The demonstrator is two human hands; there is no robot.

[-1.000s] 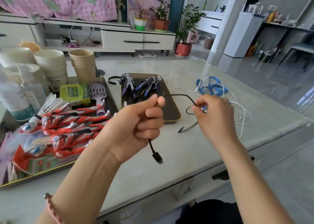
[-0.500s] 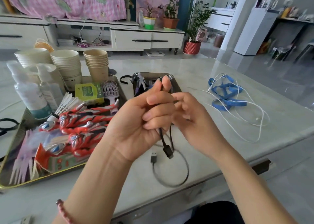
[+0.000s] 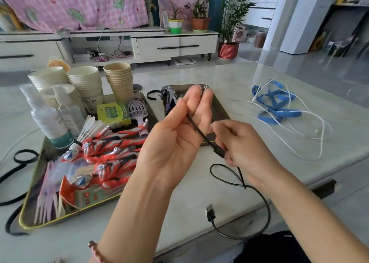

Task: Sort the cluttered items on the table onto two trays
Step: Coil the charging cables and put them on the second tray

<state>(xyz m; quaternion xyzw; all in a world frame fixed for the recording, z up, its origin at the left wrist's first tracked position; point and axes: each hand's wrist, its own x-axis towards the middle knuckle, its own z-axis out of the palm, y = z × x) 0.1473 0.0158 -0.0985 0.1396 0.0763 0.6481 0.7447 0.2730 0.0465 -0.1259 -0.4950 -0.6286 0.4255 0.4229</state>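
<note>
Two trays [image 3: 38, 173], three cup stacks [image 3: 87, 87], two spray bottles [image 3: 48, 119], one hairbrush [image 3: 137, 110], one black cable [image 3: 199, 131].

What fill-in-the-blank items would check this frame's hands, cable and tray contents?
1. The left hand and right hand both hold one ____ cable.
2. The lilac hairbrush shares its tray with ____ toy figures.
3. On the table, a white cord lies tangled with a ____ strap.
Missing words: black; red; blue.
</note>
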